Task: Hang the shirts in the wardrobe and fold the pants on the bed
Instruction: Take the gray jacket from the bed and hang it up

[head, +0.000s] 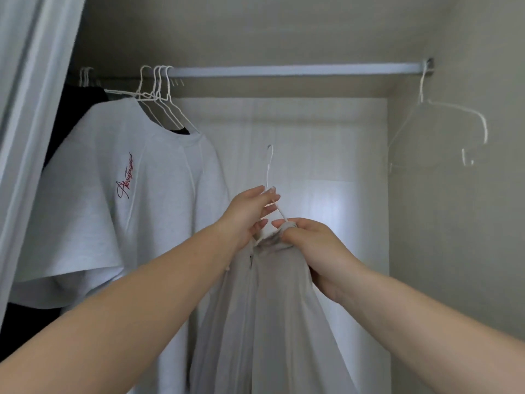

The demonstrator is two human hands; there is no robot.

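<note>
A pale grey shirt (272,308) hangs down in front of me on a white wire hanger (269,166), whose hook points up well below the wardrobe rail (284,70). My left hand (250,214) pinches the hanger's neck just under the hook. My right hand (309,245) grips the shirt's bunched collar at the hanger's shoulder. A white T-shirt with red script (122,200) hangs on the rail at the left.
Several white wire hangers (159,89) crowd the rail's left part, with dark clothes (74,115) behind the T-shirt. One bare hanger (443,129) hangs at the rail's far right by the side wall. A white door frame (31,109) stands at the left.
</note>
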